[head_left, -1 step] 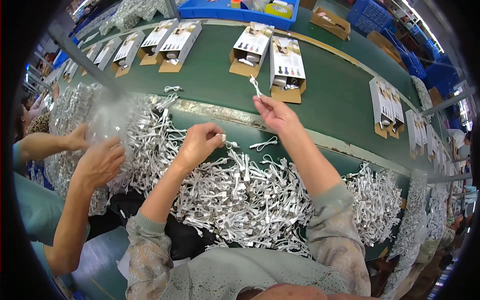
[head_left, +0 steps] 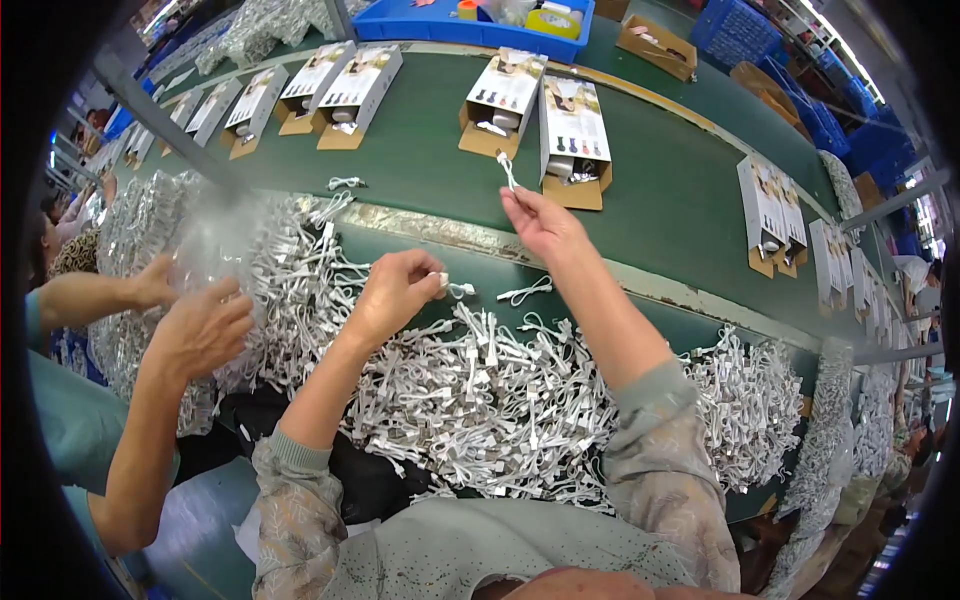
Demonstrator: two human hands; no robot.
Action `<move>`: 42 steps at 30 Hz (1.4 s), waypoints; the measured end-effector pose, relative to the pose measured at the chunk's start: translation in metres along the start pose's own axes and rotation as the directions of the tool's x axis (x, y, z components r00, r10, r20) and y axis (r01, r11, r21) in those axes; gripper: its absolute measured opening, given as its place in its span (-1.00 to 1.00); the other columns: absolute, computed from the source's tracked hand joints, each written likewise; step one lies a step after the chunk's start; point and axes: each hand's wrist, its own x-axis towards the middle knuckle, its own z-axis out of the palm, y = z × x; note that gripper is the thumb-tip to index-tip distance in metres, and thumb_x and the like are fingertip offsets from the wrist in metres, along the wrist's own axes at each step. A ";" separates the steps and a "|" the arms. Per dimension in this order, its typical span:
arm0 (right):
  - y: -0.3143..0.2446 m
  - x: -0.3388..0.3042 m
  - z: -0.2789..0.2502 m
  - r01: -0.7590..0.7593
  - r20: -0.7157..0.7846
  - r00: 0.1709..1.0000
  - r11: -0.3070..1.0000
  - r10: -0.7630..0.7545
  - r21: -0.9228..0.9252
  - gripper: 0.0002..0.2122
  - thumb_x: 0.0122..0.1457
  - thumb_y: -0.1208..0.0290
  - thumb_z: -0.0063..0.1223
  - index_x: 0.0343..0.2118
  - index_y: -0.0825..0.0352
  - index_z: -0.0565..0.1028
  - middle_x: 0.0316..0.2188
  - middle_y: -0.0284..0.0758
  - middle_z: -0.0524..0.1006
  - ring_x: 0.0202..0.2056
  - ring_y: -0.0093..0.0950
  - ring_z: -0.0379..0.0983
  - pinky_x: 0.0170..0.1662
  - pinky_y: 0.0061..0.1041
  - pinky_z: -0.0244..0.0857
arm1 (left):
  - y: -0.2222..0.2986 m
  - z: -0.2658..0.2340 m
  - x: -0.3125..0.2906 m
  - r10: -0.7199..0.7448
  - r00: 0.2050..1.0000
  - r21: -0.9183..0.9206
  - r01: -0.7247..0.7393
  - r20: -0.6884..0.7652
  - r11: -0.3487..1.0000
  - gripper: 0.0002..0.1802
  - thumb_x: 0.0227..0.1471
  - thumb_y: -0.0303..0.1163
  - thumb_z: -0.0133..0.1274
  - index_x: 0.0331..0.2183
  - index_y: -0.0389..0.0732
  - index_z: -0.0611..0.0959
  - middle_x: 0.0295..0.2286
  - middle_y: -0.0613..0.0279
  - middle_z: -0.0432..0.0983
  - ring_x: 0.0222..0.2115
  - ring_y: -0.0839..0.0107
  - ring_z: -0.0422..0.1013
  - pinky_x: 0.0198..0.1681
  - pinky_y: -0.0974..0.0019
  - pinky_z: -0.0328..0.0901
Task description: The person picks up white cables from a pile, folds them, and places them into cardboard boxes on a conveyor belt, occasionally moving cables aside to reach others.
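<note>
Over a broad heap of short white USB cables (head_left: 490, 410), my left hand (head_left: 392, 300) pinches a bundled white cable (head_left: 458, 289) between thumb and fingertips. My right hand (head_left: 545, 228) reaches over the green belt and grips another looped white cable (head_left: 506, 168) by its lower end, the plug pointing up. That cable's tip is beside the open end of a white printed box (head_left: 505, 85). To its right lies a second open box (head_left: 574, 115), with a pale item and a silvery packet inside. A loose cable (head_left: 525, 291) lies between my hands.
At left, a co-worker's hands (head_left: 200, 320) handle a clear plastic bag (head_left: 210, 240). A metal post (head_left: 160, 120) slants across there. More open boxes (head_left: 355, 85) stand along the belt (head_left: 420, 170). A blue tray (head_left: 420, 28) and a cardboard box (head_left: 655, 48) are beyond.
My right hand, cable still in its fingers, has shifted slightly left. My left hand keeps its pinch, nearly in place.
</note>
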 end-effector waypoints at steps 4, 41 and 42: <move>0.020 0.049 0.037 0.004 -0.118 0.993 0.987 0.015 0.162 -0.88 0.04 0.73 -0.03 -0.33 0.55 0.37 -0.35 -0.09 0.48 -0.32 -0.27 0.49 -0.24 -0.43 0.51 | 0.001 -0.010 -0.014 -0.006 0.996 0.127 0.018 -0.088 0.992 -0.86 -0.13 -0.47 0.09 -0.47 -0.36 0.60 -0.56 0.19 0.51 -0.55 0.49 0.41 -0.42 0.44 0.30; -0.028 -0.016 -0.005 -0.052 0.016 0.995 0.649 0.099 -0.759 -0.82 0.08 0.41 0.08 -0.35 0.44 0.45 -0.50 -0.33 0.49 -0.54 -0.63 0.44 -0.47 -0.71 0.44 | -0.006 0.015 0.136 0.306 0.901 0.310 -0.209 -0.307 0.927 -0.75 -0.11 -0.50 -0.06 -0.29 -0.29 0.57 -0.37 -0.07 0.49 -0.31 0.05 0.43 -0.16 0.13 0.29; -0.024 -0.013 -0.004 -0.068 0.028 0.992 0.731 0.119 -0.679 -0.84 0.08 0.45 0.07 -0.34 0.45 0.45 -0.49 -0.31 0.49 -0.51 -0.61 0.45 -0.44 -0.69 0.45 | -0.011 0.011 0.122 0.354 0.881 0.419 -0.207 -0.313 0.884 -0.76 -0.11 -0.52 -0.06 -0.29 -0.27 0.56 -0.34 -0.05 0.48 -0.28 0.08 0.42 -0.16 0.15 0.28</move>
